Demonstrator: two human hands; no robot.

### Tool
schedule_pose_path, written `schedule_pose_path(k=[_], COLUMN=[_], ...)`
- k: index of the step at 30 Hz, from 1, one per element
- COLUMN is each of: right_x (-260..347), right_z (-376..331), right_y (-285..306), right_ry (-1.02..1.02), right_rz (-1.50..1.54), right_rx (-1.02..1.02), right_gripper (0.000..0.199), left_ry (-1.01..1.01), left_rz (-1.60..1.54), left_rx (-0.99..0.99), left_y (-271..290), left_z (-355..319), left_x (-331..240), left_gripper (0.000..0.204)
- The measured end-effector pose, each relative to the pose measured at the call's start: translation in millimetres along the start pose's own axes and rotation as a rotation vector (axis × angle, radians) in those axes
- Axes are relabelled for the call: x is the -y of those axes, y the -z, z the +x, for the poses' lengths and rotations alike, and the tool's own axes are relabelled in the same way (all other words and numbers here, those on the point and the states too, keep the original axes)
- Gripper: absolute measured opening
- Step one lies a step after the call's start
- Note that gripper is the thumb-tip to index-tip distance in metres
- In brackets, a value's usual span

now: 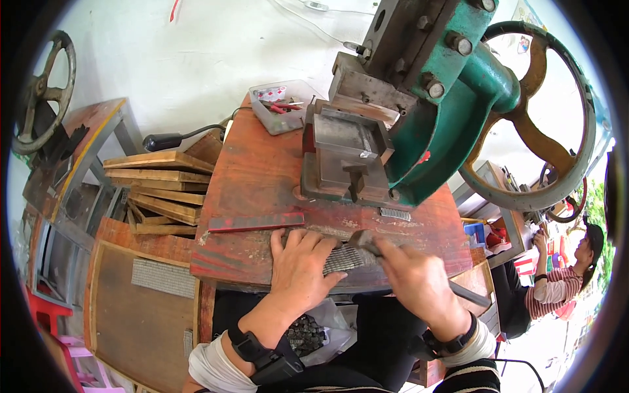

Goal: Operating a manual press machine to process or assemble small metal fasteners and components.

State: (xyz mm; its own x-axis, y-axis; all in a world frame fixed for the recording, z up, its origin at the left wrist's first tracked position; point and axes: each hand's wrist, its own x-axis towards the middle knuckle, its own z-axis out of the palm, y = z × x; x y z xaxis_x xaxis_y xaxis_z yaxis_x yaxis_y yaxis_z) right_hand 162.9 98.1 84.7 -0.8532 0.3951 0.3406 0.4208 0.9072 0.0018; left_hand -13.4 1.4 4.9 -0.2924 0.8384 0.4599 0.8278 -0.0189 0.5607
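My right hand (419,278) is closed round a hammer (468,293), with the tool's dark head (362,241) low over a grey block of small ridged metal pieces (344,260). This block lies at the front edge of the wooden bench. Fingers spread, my left hand (301,265) rests on the wood, its thumb and fingertips against the block's left side. Just beyond those fingers lies a red and grey bar (255,222). My left palm hides part of the bench edge. Another small grey ridged strip (396,214) sits farther right.
A green hand press (452,124) with a large wheel (570,167) stands at the back right, a metal die (350,134) beneath it. Behind the bench corner is a plastic box of tools (282,108). Wooden trays (164,190) are stacked left. A person (557,281) sits far right.
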Motion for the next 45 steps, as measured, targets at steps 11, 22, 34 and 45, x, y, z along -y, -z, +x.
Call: schedule_pose_path(k=[11, 22, 34, 45], right_x=[0.0, 7.7, -18.2, -38.7], right_z=[3.1, 7.3, -18.7, -40.3], right_y=[3.1, 5.6, -5.2, -15.9], right_ry=[-0.106, -0.080, -0.207, -0.295], right_rz=[0.008, -0.056, 0.177, 0.295], right_rx=[-0.011, 0.040, -0.068, -0.055], right_gripper=[0.039, 0.037, 0.036, 0.035], left_ry=[0.019, 0.020, -0.072, -0.181], left_rz=[-0.003, 0.003, 0.082, 0.215], left_rx=[0.008, -0.001, 0.029, 0.005], left_y=[-0.3, 0.7, 1.5, -3.6], left_z=[1.5, 0.4, -0.5, -1.8], left_x=[-0.6, 0.2, 1.2, -2.8], left_gripper=[0.051, 0.050, 0.049, 0.048])
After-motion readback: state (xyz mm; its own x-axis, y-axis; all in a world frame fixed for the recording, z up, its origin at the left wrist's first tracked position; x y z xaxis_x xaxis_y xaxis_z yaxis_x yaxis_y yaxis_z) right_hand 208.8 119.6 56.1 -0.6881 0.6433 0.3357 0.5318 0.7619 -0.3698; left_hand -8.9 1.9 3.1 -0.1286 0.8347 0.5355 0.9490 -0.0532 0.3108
